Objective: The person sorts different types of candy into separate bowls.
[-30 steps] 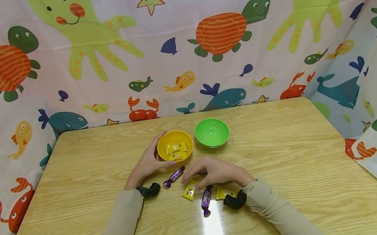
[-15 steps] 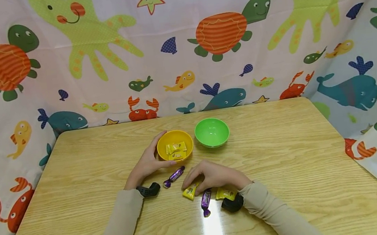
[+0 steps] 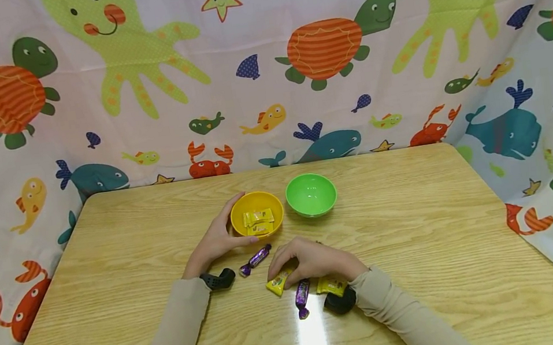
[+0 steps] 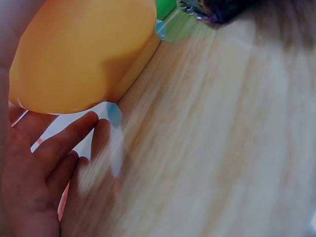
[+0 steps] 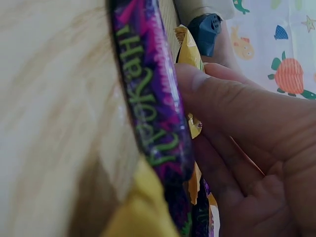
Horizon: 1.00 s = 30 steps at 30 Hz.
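My left hand (image 3: 216,240) holds the yellow bowl (image 3: 254,201), thumb along its near rim and fingers round its left side. Two yellow-wrapped candies (image 3: 258,217) lie in that bowl. With thumb and fingers, my right hand (image 3: 314,259) pinches another yellow-wrapped candy (image 3: 277,285), whose edge (image 5: 189,52) shows beyond the thumb in the right wrist view. Just below that hand lies a purple-wrapped candy (image 3: 302,300), large and close in the right wrist view. Under the right wrist is one more yellow candy (image 3: 327,286). A second purple candy (image 3: 255,260) lies between the hands.
A green bowl (image 3: 310,191) stands to the right of the yellow one. Both are on a wooden table (image 3: 419,223), with a sea-animal curtain (image 3: 248,36) behind it. Black wrist cameras (image 3: 219,279) stick out under both wrists.
My right hand has lowered slightly and closed its thumb and fingers on the yellow candy, which is now tilted a little. The left hand and both bowls have stayed put.
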### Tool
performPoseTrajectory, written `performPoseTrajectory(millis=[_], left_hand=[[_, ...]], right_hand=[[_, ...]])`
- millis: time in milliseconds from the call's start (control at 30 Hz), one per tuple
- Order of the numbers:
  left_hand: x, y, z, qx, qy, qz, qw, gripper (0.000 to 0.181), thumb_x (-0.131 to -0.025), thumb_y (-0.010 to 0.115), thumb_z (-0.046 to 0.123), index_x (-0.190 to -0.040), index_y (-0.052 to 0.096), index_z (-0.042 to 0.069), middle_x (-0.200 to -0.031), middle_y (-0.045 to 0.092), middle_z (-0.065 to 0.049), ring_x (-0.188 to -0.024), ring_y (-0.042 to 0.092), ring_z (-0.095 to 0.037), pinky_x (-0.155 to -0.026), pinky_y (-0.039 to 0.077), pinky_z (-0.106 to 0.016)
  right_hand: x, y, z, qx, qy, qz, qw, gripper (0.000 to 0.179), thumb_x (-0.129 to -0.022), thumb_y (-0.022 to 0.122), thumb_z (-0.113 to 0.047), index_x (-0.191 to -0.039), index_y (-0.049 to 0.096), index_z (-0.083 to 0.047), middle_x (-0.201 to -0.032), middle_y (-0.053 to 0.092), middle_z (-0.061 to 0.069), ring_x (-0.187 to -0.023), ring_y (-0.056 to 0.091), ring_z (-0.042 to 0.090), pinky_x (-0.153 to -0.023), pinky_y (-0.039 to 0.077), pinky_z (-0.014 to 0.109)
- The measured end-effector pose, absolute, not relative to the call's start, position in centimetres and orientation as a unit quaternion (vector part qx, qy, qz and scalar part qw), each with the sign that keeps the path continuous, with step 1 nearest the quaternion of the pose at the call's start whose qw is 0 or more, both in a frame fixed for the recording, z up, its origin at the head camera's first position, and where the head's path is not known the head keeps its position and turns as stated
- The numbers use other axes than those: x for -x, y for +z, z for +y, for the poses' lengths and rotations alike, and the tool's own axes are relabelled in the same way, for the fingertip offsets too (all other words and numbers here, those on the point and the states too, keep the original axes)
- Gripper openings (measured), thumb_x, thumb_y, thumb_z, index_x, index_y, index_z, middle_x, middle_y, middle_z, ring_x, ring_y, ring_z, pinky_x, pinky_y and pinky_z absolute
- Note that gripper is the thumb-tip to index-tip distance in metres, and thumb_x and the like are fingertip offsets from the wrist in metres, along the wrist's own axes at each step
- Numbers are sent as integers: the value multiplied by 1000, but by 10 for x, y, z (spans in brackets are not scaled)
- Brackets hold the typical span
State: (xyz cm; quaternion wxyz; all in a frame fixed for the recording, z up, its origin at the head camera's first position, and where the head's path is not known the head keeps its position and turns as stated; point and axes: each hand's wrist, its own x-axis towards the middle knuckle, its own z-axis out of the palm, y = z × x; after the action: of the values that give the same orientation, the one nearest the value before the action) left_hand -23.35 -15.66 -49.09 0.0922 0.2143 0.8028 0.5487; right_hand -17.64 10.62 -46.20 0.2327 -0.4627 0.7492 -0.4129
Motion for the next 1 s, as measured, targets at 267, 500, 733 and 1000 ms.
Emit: performPoseTrajectory(millis=[267,500,733,1000], left_hand=[[232,-490,-156,-218,552,799,92,108,-75,88,34,-159,21,23,-157,33,3,-144,29,-21,-120,14,-52],[233,-490,-157,-220,554,798,86,108,-75,89,33,-159,22,22,-157,33,5,-144,29,-19,-120,14,-53],[233,-490,-156,-224,558,795,86,106,-76,88,26,-159,22,23,-157,33,6,-144,28,-17,-120,13,-50],[231,-483,-154,-220,554,797,97,109,-77,88,22,-160,17,18,-159,30,-4,-145,28,-25,-120,15,-52]], right_hand=[[176,-462,105,484,-405,743,223,25,-86,77,-6,-111,76,-12,-109,71,-7,-107,61,3,-96,49,25],[176,-458,104,488,-385,754,212,26,-87,77,-8,-112,75,-14,-111,70,-8,-108,59,3,-98,47,24],[176,-453,102,481,-392,759,199,26,-86,78,-9,-111,75,-15,-113,70,-6,-111,59,5,-100,46,25],[179,-441,102,473,-416,756,178,25,-86,78,-11,-110,75,-14,-113,69,-10,-110,59,5,-102,45,27]])
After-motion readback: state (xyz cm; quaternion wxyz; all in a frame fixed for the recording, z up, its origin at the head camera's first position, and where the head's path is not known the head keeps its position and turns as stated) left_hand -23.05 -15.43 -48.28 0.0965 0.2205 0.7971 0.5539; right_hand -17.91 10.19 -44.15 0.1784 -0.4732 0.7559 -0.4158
